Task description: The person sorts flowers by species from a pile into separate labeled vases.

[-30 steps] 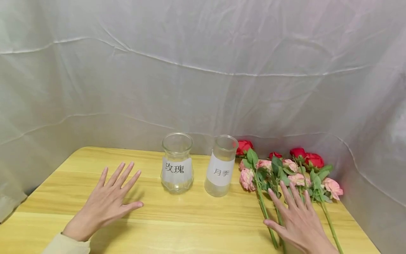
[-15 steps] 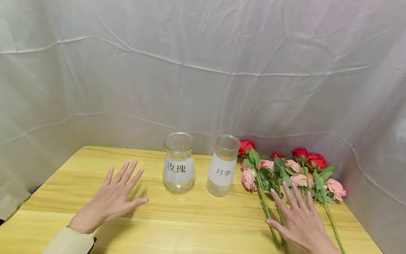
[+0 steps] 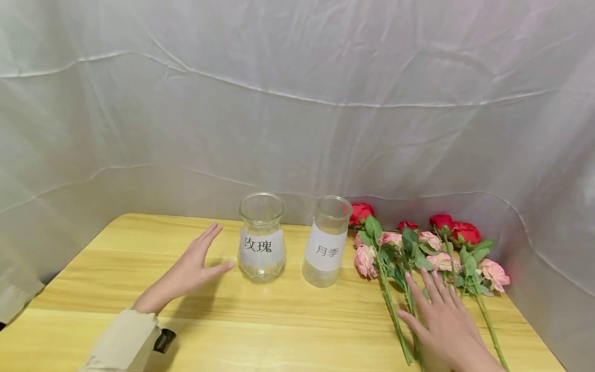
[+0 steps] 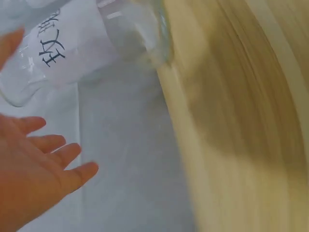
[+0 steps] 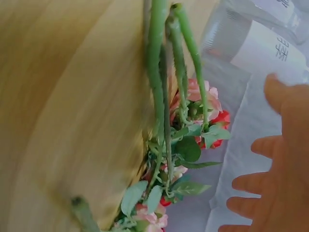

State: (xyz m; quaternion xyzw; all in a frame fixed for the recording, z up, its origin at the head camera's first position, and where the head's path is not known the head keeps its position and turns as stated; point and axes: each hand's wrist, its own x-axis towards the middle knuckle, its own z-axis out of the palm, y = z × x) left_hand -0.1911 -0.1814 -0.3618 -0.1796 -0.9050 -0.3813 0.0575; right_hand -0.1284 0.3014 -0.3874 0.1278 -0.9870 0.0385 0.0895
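Note:
Left of the rounded glass vase (image 3: 262, 248), the left hand (image 3: 188, 271) hovers over the table with fingers straight and thumb spread toward the glass, apart from it. That vase bears a white paper label with Chinese characters, also seen in the left wrist view on the vase (image 4: 72, 43). Beside it stands a straight glass vase (image 3: 325, 245) with its own label. The right hand (image 3: 441, 320), fingers extended, is above the stems of pink flowers (image 3: 366, 261) and red flowers (image 3: 466, 232), holding nothing. In the right wrist view, green stems (image 5: 157, 63) lie away from the fingers.
The wooden table (image 3: 260, 330) has a rounded far left corner. A grey-white cloth (image 3: 279, 103) hangs behind it and along both sides. Red blooms at the back lie close to the cloth. A dark band (image 3: 165, 341) shows at the left sleeve.
The left hand has moved right and forward toward the rounded vase and turned onto its edge. The right hand has shifted slightly to the right. Vases and flowers stay in place.

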